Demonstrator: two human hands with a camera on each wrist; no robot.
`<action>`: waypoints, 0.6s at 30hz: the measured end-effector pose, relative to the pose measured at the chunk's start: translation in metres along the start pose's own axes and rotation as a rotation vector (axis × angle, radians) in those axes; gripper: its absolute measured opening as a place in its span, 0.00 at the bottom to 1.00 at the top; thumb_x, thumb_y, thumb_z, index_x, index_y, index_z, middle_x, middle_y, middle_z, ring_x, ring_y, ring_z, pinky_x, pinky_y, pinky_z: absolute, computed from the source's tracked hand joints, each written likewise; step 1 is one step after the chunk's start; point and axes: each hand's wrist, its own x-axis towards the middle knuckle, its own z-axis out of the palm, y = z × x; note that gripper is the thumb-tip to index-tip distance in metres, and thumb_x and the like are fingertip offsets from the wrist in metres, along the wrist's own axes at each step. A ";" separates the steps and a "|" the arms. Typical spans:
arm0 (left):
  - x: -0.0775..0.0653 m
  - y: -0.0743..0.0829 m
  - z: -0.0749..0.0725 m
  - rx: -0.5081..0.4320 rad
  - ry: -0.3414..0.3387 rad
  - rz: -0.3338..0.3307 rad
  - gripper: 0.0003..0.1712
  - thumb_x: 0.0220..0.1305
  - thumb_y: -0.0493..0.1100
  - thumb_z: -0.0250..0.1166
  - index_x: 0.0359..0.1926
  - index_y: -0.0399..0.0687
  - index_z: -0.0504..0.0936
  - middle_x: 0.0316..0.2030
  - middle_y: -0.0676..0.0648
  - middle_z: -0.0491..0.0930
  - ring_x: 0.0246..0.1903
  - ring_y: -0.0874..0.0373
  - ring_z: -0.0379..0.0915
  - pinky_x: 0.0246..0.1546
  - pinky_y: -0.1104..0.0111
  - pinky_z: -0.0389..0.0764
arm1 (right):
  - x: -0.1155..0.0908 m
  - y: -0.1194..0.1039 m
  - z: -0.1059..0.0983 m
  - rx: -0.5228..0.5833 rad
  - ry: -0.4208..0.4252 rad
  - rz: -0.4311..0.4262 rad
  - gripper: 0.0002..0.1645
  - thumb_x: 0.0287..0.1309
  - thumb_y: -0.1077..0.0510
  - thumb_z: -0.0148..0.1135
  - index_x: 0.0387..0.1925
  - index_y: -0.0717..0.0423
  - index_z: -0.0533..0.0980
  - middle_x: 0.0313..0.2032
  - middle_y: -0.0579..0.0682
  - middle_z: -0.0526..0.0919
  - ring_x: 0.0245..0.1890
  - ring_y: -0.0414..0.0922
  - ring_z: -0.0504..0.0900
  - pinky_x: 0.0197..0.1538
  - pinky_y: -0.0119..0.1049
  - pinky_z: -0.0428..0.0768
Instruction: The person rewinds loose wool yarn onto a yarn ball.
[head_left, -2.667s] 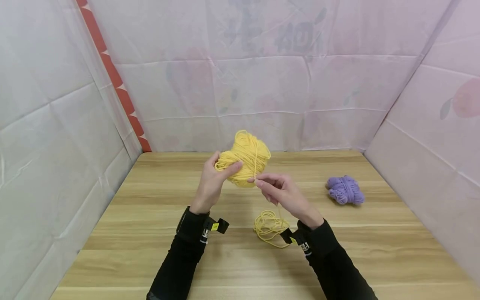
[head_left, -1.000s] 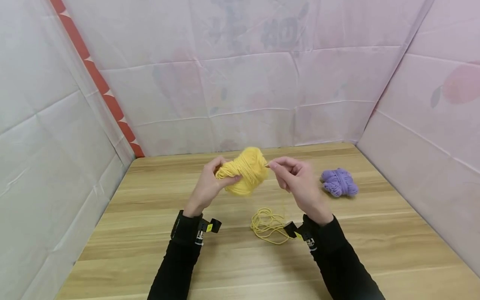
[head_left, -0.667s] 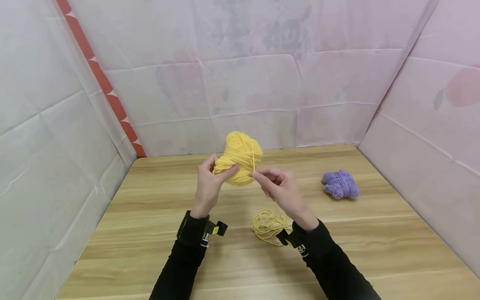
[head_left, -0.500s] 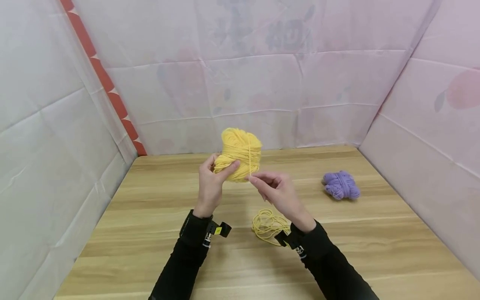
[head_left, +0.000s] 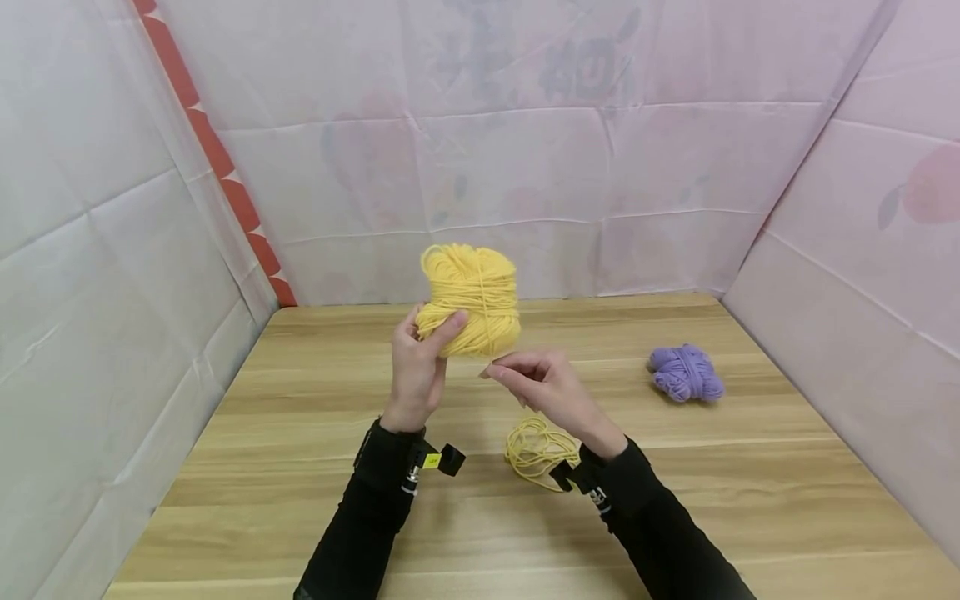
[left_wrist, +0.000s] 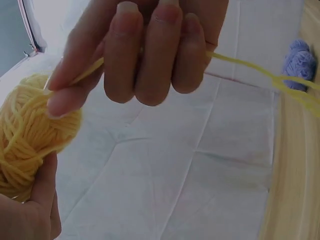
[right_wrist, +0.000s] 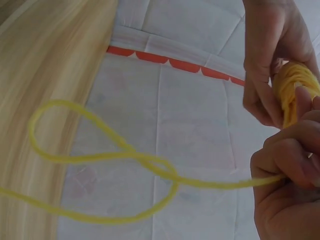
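A ball of yellow yarn (head_left: 480,302) is held up above the table by my left hand (head_left: 416,375), its thumb across the front. My right hand (head_left: 551,390), just below and right of the ball, pinches a yarn strand between thumb and forefinger. In the left wrist view that strand (left_wrist: 240,61) runs through the right hand's curled fingers towards the ball. The right wrist view has the free strand (right_wrist: 215,185) hanging in a loop. Below the right hand, a loose tangle of yellow yarn (head_left: 534,446) lies on the table, partly hidden by the right wrist camera.
A purple yarn bundle (head_left: 686,373) lies on the wooden table (head_left: 750,500) at the right. Pale sheets (head_left: 517,183) with faint prints stand behind and at both sides, and a red scalloped strip (head_left: 213,150) runs down the back left.
A second ago my right hand was at the ball's right side; it has since swung down and left beneath it, still pinching the strand. The ball has turned more upright and risen slightly.
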 end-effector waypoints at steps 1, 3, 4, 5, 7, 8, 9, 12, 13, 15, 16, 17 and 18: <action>0.000 0.001 0.000 -0.012 -0.011 -0.003 0.08 0.61 0.30 0.62 0.40 0.41 0.73 0.42 0.49 0.79 0.41 0.59 0.78 0.43 0.72 0.81 | 0.000 0.001 0.000 0.001 -0.010 0.006 0.12 0.67 0.60 0.56 0.42 0.64 0.82 0.14 0.43 0.64 0.14 0.37 0.61 0.17 0.31 0.62; -0.001 0.002 0.000 -0.035 -0.040 -0.011 0.09 0.61 0.30 0.61 0.41 0.42 0.73 0.42 0.49 0.78 0.42 0.59 0.78 0.43 0.72 0.81 | 0.001 0.004 -0.001 0.006 -0.027 0.016 0.12 0.67 0.61 0.56 0.41 0.64 0.82 0.14 0.43 0.64 0.13 0.37 0.61 0.17 0.31 0.62; -0.001 0.003 0.000 -0.042 -0.062 -0.013 0.09 0.61 0.29 0.60 0.42 0.43 0.73 0.42 0.49 0.78 0.42 0.59 0.77 0.43 0.72 0.81 | 0.002 0.005 -0.001 0.008 -0.032 0.021 0.12 0.66 0.61 0.56 0.41 0.64 0.82 0.14 0.42 0.64 0.13 0.36 0.61 0.17 0.30 0.61; -0.001 0.003 0.000 -0.051 -0.084 -0.016 0.10 0.61 0.29 0.60 0.41 0.44 0.72 0.42 0.49 0.77 0.42 0.60 0.77 0.43 0.73 0.81 | 0.002 0.006 -0.002 0.009 -0.037 0.026 0.11 0.66 0.61 0.56 0.40 0.64 0.82 0.14 0.42 0.65 0.13 0.35 0.61 0.16 0.30 0.61; -0.001 0.004 0.000 -0.062 -0.136 -0.021 0.10 0.60 0.28 0.59 0.38 0.44 0.71 0.41 0.49 0.77 0.41 0.60 0.77 0.42 0.73 0.81 | 0.003 0.008 -0.004 0.013 -0.046 0.033 0.11 0.66 0.62 0.57 0.40 0.66 0.82 0.14 0.41 0.66 0.13 0.34 0.61 0.16 0.29 0.61; -0.001 0.005 -0.001 -0.067 -0.163 -0.026 0.10 0.59 0.27 0.58 0.37 0.45 0.70 0.41 0.49 0.77 0.41 0.60 0.76 0.41 0.73 0.81 | 0.002 0.008 -0.006 0.016 -0.050 0.037 0.11 0.65 0.62 0.57 0.41 0.67 0.81 0.14 0.40 0.66 0.13 0.34 0.61 0.16 0.29 0.62; -0.001 0.005 -0.001 -0.072 -0.192 -0.030 0.11 0.59 0.27 0.58 0.36 0.45 0.68 0.40 0.50 0.76 0.40 0.60 0.76 0.40 0.73 0.80 | 0.002 0.009 -0.007 0.013 -0.051 0.036 0.11 0.65 0.63 0.57 0.41 0.67 0.81 0.14 0.40 0.67 0.13 0.34 0.61 0.16 0.29 0.62; -0.002 0.007 -0.003 -0.083 -0.276 -0.046 0.14 0.58 0.26 0.56 0.37 0.46 0.64 0.39 0.50 0.77 0.39 0.61 0.77 0.38 0.74 0.80 | 0.000 0.009 -0.016 0.006 -0.059 0.021 0.09 0.64 0.66 0.56 0.39 0.68 0.80 0.14 0.41 0.66 0.13 0.36 0.61 0.16 0.32 0.62; -0.002 0.007 -0.004 -0.088 -0.300 -0.053 0.15 0.57 0.26 0.55 0.38 0.46 0.63 0.39 0.50 0.77 0.39 0.61 0.77 0.38 0.74 0.80 | -0.001 0.009 -0.019 -0.002 -0.063 0.015 0.08 0.63 0.67 0.56 0.38 0.68 0.80 0.15 0.42 0.66 0.13 0.37 0.62 0.16 0.32 0.63; -0.003 0.009 -0.005 -0.089 -0.352 -0.069 0.19 0.56 0.25 0.53 0.44 0.47 0.62 0.39 0.50 0.78 0.39 0.62 0.77 0.38 0.73 0.81 | -0.002 0.008 -0.026 -0.020 -0.074 0.016 0.08 0.63 0.68 0.55 0.36 0.67 0.80 0.15 0.44 0.65 0.13 0.40 0.62 0.17 0.33 0.63; -0.003 0.009 -0.005 -0.089 -0.377 -0.079 0.21 0.55 0.25 0.53 0.48 0.47 0.62 0.41 0.50 0.78 0.40 0.62 0.77 0.39 0.73 0.81 | -0.003 0.008 -0.029 -0.021 -0.084 0.024 0.08 0.63 0.68 0.55 0.36 0.67 0.80 0.15 0.44 0.66 0.13 0.42 0.62 0.17 0.34 0.64; -0.003 0.010 -0.006 -0.087 -0.400 -0.088 0.24 0.54 0.25 0.52 0.51 0.48 0.62 0.42 0.50 0.77 0.40 0.62 0.77 0.39 0.73 0.81 | -0.004 0.008 -0.032 -0.025 -0.090 0.034 0.08 0.63 0.67 0.55 0.36 0.66 0.80 0.16 0.44 0.66 0.14 0.42 0.62 0.18 0.33 0.65; -0.003 0.011 -0.006 -0.083 -0.425 -0.097 0.27 0.54 0.25 0.51 0.54 0.47 0.62 0.43 0.50 0.77 0.41 0.61 0.77 0.40 0.73 0.81 | -0.004 0.007 -0.034 -0.028 -0.094 0.049 0.08 0.63 0.67 0.56 0.36 0.65 0.80 0.16 0.44 0.66 0.14 0.43 0.62 0.18 0.33 0.65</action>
